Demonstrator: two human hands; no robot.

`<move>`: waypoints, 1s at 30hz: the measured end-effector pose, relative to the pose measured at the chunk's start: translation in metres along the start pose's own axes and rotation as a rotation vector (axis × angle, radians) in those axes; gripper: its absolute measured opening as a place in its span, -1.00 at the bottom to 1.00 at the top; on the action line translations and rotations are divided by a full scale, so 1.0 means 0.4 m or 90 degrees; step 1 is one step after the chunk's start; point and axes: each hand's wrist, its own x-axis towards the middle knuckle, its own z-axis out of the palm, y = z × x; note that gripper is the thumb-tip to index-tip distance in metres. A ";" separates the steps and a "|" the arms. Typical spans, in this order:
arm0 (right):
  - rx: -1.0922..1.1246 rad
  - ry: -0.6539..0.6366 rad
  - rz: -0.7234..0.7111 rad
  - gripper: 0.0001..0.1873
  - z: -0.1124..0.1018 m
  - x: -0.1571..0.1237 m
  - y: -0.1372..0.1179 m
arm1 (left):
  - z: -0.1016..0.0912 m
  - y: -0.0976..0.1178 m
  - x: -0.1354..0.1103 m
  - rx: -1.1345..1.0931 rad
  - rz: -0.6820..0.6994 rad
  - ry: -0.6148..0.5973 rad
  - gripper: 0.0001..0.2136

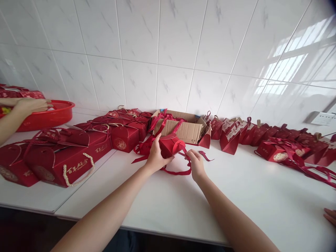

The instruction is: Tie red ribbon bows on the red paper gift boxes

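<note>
In the middle of the head view, my left hand grips a small red gift box by its left side, thumb underneath and fingers along the edge. My right hand is closed on a dark red ribbon, just right of the box. The ribbon hangs in a loop below the box, and a loose end lies on the table to the right. Behind my left hand more red ribbon is heaped on the table. What touches the box's underside is hidden.
A cardboard carton with ribbons stands behind. Large red gift boxes with rope handles line the left; small triangular boxes line the right, near ribboned boxes. A co-worker's hand reaches over a red basin; another person's fingers show at right.
</note>
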 end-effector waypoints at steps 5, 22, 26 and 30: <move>-0.006 -0.024 0.000 -0.76 0.005 -0.004 0.008 | 0.000 0.006 -0.002 0.019 0.022 -0.019 0.02; -0.158 0.101 -0.164 -0.70 0.003 0.011 0.030 | -0.004 0.023 -0.011 0.053 0.087 -0.076 -0.01; -0.215 0.125 -0.200 -0.64 -0.006 0.016 0.024 | -0.008 0.033 -0.013 0.051 0.105 -0.109 -0.03; -0.252 0.090 -0.236 -0.62 -0.013 0.019 0.024 | -0.010 0.041 -0.016 0.037 0.110 -0.134 -0.02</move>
